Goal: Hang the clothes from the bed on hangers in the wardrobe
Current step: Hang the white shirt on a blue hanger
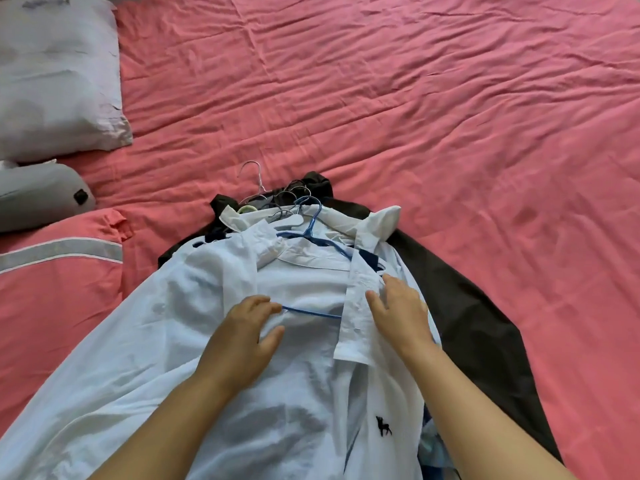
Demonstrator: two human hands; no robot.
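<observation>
A white shirt (194, 344) with a small black animal logo lies on top of a pile of clothes on the pink bed (415, 116). A blue hanger (313, 233) sits inside its collar, its lower bar showing across the open chest. My left hand (244, 337) pinches the left shirt front beside that bar. My right hand (401, 313) holds the right button placket. Under the shirt lie a dark garment (478, 323) and another white shirt (377, 221). Several hanger hooks (258, 188), one white wire, stick out at the pile's top.
A pale lilac pillow (55, 77) lies at the upper left, a grey bolster (38, 195) below it, and a pink pillow with a grey stripe (59, 271) at the left. The wardrobe is out of view.
</observation>
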